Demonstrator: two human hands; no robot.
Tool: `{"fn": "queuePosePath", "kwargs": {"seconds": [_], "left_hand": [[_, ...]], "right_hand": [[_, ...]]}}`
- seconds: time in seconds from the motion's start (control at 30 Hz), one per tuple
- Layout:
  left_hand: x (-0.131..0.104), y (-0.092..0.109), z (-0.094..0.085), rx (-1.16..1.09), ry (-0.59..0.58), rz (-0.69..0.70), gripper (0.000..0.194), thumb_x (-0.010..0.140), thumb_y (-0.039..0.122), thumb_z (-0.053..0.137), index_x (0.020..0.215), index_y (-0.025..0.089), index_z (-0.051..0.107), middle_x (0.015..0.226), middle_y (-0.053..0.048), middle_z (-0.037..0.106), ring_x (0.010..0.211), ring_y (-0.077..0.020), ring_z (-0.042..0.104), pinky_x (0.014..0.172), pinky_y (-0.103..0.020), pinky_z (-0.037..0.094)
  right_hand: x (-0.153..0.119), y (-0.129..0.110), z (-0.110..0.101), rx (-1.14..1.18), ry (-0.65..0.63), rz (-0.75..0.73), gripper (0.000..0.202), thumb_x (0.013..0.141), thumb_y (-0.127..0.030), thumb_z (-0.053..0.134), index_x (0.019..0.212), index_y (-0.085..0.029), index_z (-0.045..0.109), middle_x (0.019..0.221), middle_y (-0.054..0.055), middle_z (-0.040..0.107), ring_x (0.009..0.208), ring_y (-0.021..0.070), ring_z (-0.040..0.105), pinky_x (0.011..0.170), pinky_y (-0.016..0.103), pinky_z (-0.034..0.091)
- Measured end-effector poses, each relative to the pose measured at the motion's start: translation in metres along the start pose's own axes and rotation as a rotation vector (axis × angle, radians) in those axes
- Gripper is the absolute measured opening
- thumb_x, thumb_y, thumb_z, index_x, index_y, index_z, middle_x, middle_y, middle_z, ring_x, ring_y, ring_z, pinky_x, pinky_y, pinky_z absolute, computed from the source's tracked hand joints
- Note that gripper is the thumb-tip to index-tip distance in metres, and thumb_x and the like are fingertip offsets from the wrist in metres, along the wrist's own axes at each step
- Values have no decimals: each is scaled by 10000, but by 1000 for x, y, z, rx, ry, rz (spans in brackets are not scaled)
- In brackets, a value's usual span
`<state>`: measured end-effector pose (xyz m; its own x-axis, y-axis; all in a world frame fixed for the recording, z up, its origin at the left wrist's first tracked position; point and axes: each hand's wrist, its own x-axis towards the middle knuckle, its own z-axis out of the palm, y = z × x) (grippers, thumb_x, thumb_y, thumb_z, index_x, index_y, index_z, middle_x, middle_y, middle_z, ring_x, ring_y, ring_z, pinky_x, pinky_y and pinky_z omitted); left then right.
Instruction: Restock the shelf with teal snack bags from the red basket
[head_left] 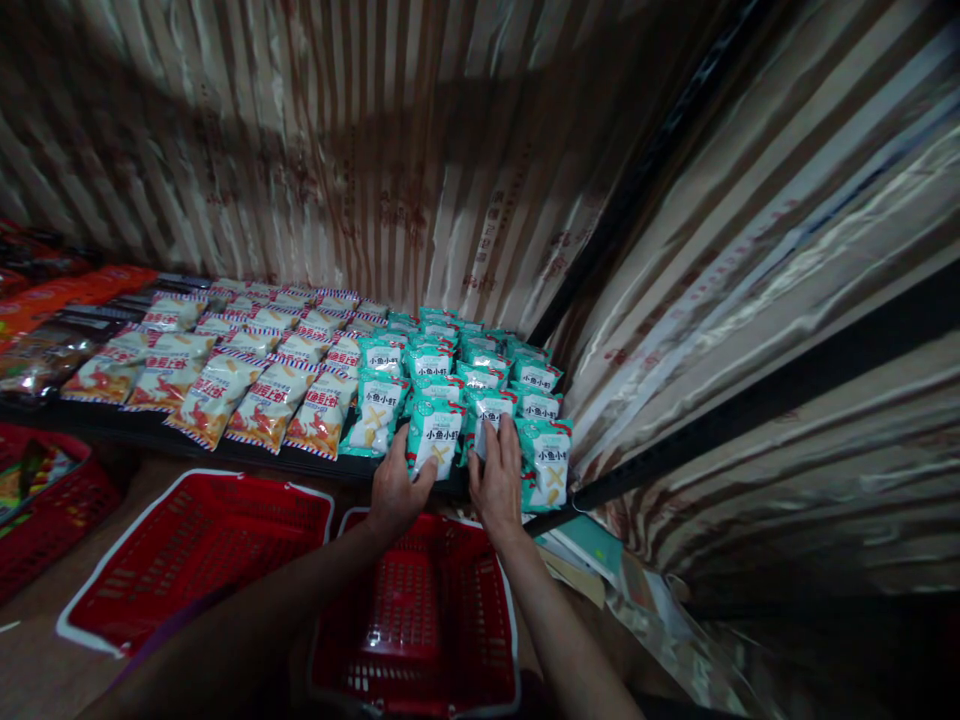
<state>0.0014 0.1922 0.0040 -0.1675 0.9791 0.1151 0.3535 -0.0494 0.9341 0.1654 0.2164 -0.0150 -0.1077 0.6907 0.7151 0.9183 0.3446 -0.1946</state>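
My left hand [401, 487] is at the lower left corner of a teal-and-white snack bag [444, 425], its thumb across the front and its fingers along the left edge, closed on it. Beside it, my right hand [496, 480] lies with fingers stretched over the front of another teal snack bag [491, 405], covering part of the print. It looks open, resting on the bag. More teal bags stand in rows behind, with one snack bag [550, 465] to the right of my right hand and another [375, 415] left of my left hand.
White-and-orange snack bags [214, 395] fill the shelf to the left, with orange packs [82, 295] beyond. Below the shelf are two red baskets, one [420, 600] under my arms and one [202, 540] left. A third basket [75, 520] holds packets. Dark shelf bars [697, 405] and striped sheeting [337, 140] border the shelf.
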Motion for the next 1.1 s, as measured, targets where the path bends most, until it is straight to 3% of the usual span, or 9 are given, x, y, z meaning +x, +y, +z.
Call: {"fn": "queuePosePath", "kwargs": {"seconds": [0.27,0.5,0.67,0.8,1.1], "left_hand": [[-1,1,-2,18,-20,-31,653,772,370,529,1347,101,374,1202,-154,600,1100,-264,581,962,-386,442],[-3,1,1,67,2,28,640,782,370,501,1339,81,375,1216,-164,591,1092,-252,585,945,-381,455],[-7,3,2,69,-8,78,620,783,365,513,1333,105,393,1224,-152,593,1092,-246,585,946,-371,452],[-7,3,1,70,-19,32,634,797,378,504,1344,86,376,1209,-165,599,1075,-262,591,937,-398,453],[-8,-4,1,51,-16,32,635,778,371,528,1336,102,389,1204,-149,600,1072,-247,591,925,-374,462]], "right_hand": [[-12,2,0,-63,-2,4,598,916,-255,423,1461,-181,190,1517,165,232,1406,283,195,1041,515,356],[-32,-3,-16,-161,-4,-74,605,917,-247,435,1467,-191,189,1494,147,303,1409,269,192,1062,495,313],[-34,7,-33,-304,123,117,565,897,-307,470,1432,-226,307,1529,140,212,1398,348,168,1044,584,265],[-34,22,-37,-300,120,201,551,895,-324,453,1424,-242,324,1551,136,105,1388,371,164,1010,594,311],[-24,38,-29,-255,149,265,503,917,-310,373,1401,-173,357,1509,177,198,1357,343,234,1020,554,317]]}}
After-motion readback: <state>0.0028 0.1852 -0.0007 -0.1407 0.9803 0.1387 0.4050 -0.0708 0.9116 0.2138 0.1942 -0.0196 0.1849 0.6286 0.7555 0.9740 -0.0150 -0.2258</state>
